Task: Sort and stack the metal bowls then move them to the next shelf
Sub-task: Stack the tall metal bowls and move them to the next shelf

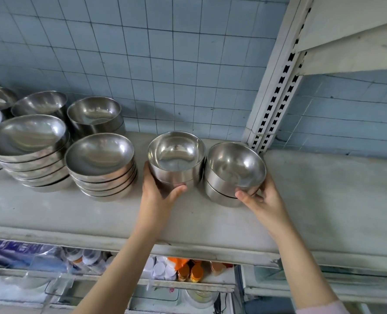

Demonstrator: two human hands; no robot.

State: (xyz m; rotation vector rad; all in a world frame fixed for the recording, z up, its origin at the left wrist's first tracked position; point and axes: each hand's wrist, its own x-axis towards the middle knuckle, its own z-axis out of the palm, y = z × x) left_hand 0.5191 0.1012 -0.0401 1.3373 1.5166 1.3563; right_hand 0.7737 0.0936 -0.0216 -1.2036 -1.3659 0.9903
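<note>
Left hand (157, 196) curls its fingers round a short bowl stack (176, 159), right hand (263, 200) curls its fingers round a second stack (233, 175) just beside it, both on the shelf (323, 196), with taller stacks (99, 164) left of the left fingers.

Bare forearms (129, 257), with a pale pink sleeve (323, 309) on the right.

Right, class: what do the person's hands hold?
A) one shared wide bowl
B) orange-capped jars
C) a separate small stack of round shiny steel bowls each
C: the left hand grips one stack of round shiny steel bowls, the right hand grips a second stack beside it.
</note>
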